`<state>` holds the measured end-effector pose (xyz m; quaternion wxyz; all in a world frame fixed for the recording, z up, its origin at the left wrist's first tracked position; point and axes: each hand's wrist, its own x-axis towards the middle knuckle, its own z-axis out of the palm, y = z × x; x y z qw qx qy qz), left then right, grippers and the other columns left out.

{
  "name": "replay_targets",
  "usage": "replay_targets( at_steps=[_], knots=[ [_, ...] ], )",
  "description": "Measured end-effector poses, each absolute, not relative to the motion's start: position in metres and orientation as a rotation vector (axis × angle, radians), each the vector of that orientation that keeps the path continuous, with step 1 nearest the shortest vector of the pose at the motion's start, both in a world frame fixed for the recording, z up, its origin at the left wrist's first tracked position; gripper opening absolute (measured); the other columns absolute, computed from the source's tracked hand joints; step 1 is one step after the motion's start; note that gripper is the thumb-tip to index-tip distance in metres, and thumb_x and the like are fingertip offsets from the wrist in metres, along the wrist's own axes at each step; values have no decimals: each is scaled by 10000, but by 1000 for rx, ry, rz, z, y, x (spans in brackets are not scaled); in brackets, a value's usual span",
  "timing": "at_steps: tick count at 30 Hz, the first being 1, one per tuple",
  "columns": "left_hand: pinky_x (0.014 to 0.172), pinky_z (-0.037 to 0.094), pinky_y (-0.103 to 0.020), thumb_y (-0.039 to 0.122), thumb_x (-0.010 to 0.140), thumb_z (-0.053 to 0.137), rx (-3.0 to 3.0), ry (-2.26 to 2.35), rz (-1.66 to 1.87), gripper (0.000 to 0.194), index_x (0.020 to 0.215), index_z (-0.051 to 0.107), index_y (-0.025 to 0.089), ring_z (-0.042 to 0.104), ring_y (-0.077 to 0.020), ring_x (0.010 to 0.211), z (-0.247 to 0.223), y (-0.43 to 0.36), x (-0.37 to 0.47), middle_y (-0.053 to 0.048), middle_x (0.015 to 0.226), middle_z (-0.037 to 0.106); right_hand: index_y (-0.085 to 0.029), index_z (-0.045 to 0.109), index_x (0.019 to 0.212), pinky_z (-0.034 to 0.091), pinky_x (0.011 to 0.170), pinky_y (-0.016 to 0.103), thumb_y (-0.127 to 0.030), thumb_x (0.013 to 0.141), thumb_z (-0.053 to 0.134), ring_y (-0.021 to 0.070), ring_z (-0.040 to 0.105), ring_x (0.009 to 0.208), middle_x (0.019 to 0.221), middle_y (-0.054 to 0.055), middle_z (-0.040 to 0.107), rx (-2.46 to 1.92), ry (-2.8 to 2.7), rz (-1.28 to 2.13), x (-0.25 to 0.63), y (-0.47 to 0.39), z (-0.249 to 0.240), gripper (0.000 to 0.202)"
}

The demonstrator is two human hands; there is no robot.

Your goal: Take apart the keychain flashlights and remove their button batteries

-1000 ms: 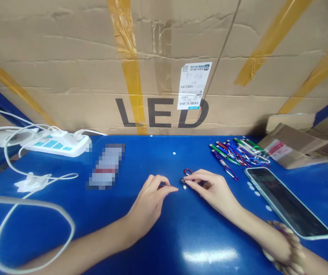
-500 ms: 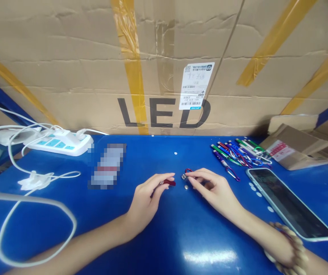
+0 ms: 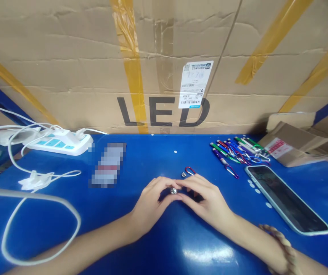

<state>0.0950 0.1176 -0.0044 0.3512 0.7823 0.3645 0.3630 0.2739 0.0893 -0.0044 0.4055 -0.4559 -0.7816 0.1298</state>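
Brown cardboard box [image 3: 164,65] with big "LED" letters fills the back. The blue surface [image 3: 181,236] lies below it. A dark phone [image 3: 285,198] lies at the right, and a white power strip [image 3: 59,142] at the left. A pile of small coloured torches [image 3: 238,152] sits behind the phone. The left hand [image 3: 149,204] and right hand [image 3: 205,200] meet at the fingertips, both pinched on a tiny silver piece [image 3: 173,190]. The fingers hide most of it. A red clip [image 3: 187,172] lies just behind.
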Motion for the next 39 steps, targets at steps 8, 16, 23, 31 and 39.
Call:
replay_targets(
  at_steps=[8, 16, 23, 31, 39],
  knots=[
    [801, 497, -280, 263, 837, 654, 2128, 910, 1101, 284, 1095, 540, 228, 580, -176, 934, -4, 122, 95, -46, 1056, 558, -205, 647, 1079, 504, 577, 247, -222, 863, 587, 136, 583, 650, 808, 31, 668, -1164, -1834, 240, 274, 91, -5, 225],
    [822, 442, -347, 173, 853, 567, 2265, 1052, 903, 206, 1053, 540, 212, 541, -202, 914, -10, 124, 96, -40, 995, 586, -185, 605, 880, 487, 523, 224, -313, 882, 522, 133, 620, 619, 799, 37, 682, -1390, -1584, 529, 281, 96, -2, 152],
    [714, 419, -339, 175, 884, 504, 2461, 1165, 723, 272, 1155, 488, 178, 542, -203, 782, -8, 121, 97, -17, 824, 571, -219, 650, 901, 492, 577, 251, -252, 889, 496, 154, 616, 707, 830, 36, 664, -1403, -1864, 480, 287, 97, -7, 158],
    [866, 399, -323, 418, 958, 390, 3075, 190, 550, 362, 1305, 429, 321, 553, -213, 994, 7, 87, 98, -55, 1310, 512, -235, 656, 946, 406, 515, 212, -458, 805, 639, 98, 542, 560, 779, -14, 622, -1436, -2248, 451, 326, 93, 35, 264],
    [865, 425, -307, 350, 969, 405, 3027, 36, 345, 264, 1138, 559, 218, 506, -209, 1101, 5, 79, 109, -22, 1298, 539, -231, 688, 981, 441, 531, 195, -378, 687, 769, 109, 579, 608, 813, -3, 642, -1320, -2400, 899, 332, 93, 37, 339]
  ],
)
